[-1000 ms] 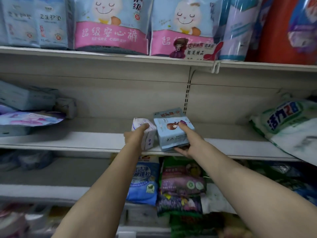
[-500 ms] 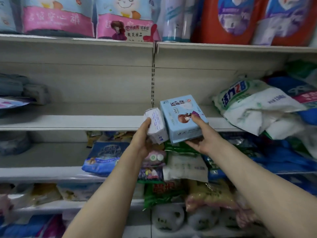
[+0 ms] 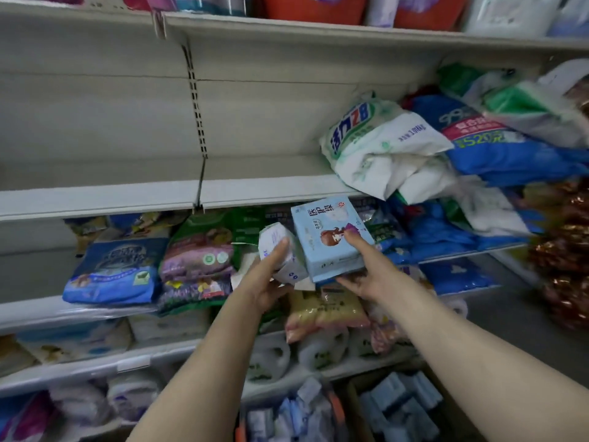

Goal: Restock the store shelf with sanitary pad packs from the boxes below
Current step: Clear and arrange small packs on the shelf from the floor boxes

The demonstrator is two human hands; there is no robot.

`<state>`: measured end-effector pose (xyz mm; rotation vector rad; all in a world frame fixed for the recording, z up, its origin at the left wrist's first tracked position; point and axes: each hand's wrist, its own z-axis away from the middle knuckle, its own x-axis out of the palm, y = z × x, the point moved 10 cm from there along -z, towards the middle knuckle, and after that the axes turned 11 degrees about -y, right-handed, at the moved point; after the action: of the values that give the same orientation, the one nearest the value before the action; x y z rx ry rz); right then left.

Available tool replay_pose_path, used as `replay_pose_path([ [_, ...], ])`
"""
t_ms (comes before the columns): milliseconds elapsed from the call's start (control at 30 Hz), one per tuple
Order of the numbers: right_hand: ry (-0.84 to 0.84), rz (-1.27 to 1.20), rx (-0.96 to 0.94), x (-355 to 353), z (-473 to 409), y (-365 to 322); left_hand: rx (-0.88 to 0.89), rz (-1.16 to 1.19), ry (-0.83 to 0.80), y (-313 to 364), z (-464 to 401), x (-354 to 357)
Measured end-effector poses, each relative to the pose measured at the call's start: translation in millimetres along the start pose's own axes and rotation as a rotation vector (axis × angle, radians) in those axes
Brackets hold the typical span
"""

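My right hand [image 3: 366, 272] grips a light blue sanitary pad pack [image 3: 328, 237] with a cartoon girl printed on it, thumb on its front. Beside it, my left hand [image 3: 264, 275] holds a smaller white pad pack [image 3: 280, 250] with purple print. Both packs hang in the air just below the front edge of the bare white shelf [image 3: 255, 189]. At the bottom, open cardboard boxes [image 3: 398, 406] hold several pale blue packs.
Detergent bags [image 3: 376, 141] pile on the right end of the bare shelf. Blue, purple and green bags [image 3: 197, 260] fill the shelf below. White rolls and packs lie on the lower shelves. Orange bottles [image 3: 315, 8] stand on the top shelf.
Both hands have pulled the two packs back off the shelf's front edge and down below it. My view has swung right and downward, bringing the boxes into sight.
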<state>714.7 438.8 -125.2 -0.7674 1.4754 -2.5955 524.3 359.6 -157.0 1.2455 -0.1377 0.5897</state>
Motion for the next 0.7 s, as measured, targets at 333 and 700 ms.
replay_pose_path([
  [333,0.154,-0.073,0.152,-88,-10,102,-0.452,0.132,0.159,-162,-6,-21],
  [700,0.316,-0.193,0.218,-150,-20,150,-0.560,0.256,0.307,-230,-5,-59],
])
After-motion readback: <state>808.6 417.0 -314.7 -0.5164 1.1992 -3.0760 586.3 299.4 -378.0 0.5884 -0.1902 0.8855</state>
